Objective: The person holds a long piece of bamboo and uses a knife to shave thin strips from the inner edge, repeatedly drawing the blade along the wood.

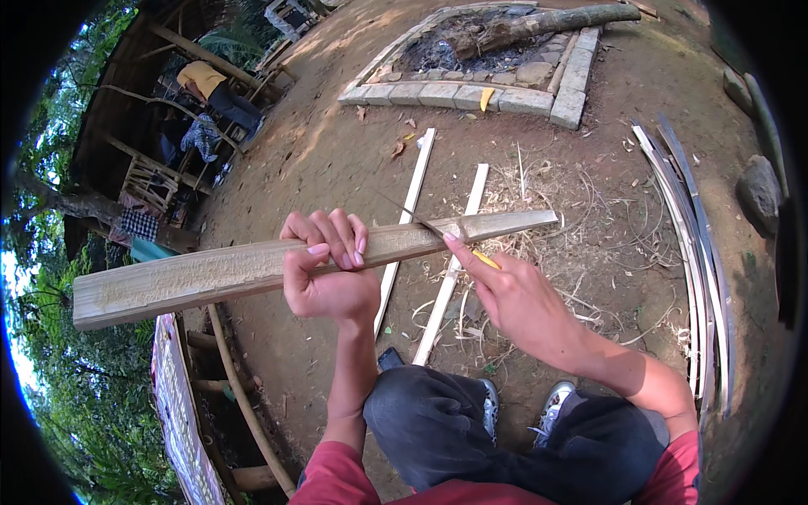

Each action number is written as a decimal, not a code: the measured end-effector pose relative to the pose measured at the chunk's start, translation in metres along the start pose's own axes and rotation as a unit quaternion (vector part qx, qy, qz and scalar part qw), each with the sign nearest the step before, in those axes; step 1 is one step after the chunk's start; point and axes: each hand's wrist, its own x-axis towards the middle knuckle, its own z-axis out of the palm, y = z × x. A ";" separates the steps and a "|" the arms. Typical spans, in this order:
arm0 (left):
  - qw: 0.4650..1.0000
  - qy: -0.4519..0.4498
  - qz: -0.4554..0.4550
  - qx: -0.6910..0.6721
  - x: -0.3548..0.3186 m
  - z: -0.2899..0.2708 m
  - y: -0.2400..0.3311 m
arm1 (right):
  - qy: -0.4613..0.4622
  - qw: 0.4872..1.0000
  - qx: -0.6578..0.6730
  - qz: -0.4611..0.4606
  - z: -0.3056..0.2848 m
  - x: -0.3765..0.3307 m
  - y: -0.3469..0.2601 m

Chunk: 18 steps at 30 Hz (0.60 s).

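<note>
Left hand (330,273) wraps bamboo slat (252,269) mid-length; right hand (513,299) pinches knife (438,229) against it. Slat looks stiff, light, splintery; grip mid-span.

The left hand (328,273) is covering a stretch of the bamboo slat (252,269), its fingers wrapping over the top edge. The right hand (513,299) is hiding nearly all of the yellow knife handle (486,259), and the thin blade (412,216) is blurring into the ground behind it. The person's knees are cutting off the near ends of the two pale strips (446,295) and half hiding a small dark object (389,358). The seated person (215,88) far off is too small to make out.
</note>
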 end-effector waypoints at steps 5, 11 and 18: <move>0.999 0.022 0.016 0.024 0.001 -0.002 0.002 | 0.000 1.000 -0.024 0.008 0.008 0.008 0.022; 1.000 0.009 0.021 0.017 -0.004 0.010 -0.002 | 0.017 1.000 -0.005 0.009 0.008 0.004 0.024; 0.999 0.014 0.029 0.028 -0.008 0.016 -0.001 | 0.046 0.998 -0.012 -0.033 0.006 -0.004 0.005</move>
